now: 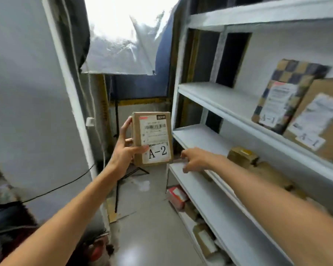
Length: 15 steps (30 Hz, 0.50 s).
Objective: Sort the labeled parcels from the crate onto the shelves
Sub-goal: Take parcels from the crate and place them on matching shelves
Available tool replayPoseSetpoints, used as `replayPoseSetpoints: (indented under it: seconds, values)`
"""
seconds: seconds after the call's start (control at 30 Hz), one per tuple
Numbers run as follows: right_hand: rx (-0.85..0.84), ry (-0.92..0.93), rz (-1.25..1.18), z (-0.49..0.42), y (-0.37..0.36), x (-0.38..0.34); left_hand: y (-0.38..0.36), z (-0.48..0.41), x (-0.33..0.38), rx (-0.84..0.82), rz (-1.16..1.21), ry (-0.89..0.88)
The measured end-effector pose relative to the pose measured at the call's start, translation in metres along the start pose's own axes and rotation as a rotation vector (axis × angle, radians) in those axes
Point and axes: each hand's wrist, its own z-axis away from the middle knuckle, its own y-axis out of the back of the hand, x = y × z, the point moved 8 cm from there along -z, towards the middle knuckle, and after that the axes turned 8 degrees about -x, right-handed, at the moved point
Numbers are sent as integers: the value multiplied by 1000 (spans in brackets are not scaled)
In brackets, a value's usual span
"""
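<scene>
Beside the white metal shelving (210, 93), a flat rectangular cardboard parcel (152, 138) with a smooth white A-2 label is held upright by the left hand (126, 148), thumb pressed on its front, fingers round its side. The right hand (195, 160) is extended near a shelf edge, fingers loosely spread, nothing gripped

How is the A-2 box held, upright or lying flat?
Upright. The left hand grips the A-2 box in the air, long side vertical, its label reading right way up.
</scene>
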Motion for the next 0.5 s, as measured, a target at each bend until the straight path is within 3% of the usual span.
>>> replayPoseSetpoints:
  seconds: [0.23, 0.4, 0.5]
  values:
    - [2, -327, -82, 40, -19, 91, -93, -68, -30, -369, 48, 26]
    - [-54, -480, -140, 58, -40, 133, -141, -86, -57, -480, 113, 88]
    - [-3, -494, -193, 49, -29, 152, -161, -106, -70, -523, 119, 108]
